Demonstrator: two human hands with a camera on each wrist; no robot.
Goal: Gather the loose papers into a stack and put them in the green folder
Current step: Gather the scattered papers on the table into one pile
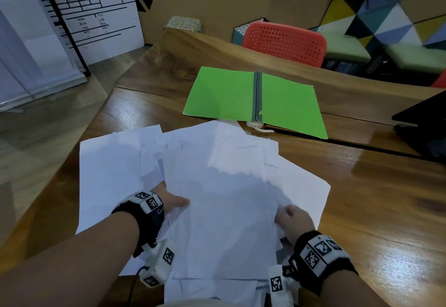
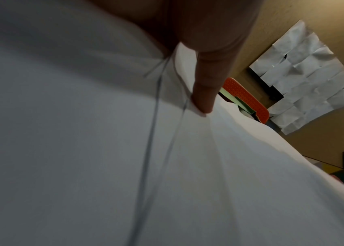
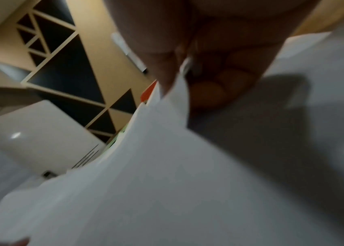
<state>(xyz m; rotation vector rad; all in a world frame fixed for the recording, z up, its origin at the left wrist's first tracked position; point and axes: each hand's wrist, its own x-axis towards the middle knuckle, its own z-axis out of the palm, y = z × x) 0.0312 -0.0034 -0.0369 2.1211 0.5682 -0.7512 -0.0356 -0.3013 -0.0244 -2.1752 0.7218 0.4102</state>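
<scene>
Several loose white papers lie fanned over the near part of the wooden table. My left hand grips the left edge of the upper sheets, thumb on top and fingers hidden beneath. The left wrist view shows that thumb pressing down on the papers. My right hand pinches the right edge of the same sheets, and in the right wrist view its fingers curl under the papers. The green folder lies open and flat just beyond the papers, touched by neither hand.
A red perforated chair stands behind the table's far edge. A black laptop sits at the right side. A white cable pokes out under the folder's near edge. Bare wooden table lies to the right of the papers.
</scene>
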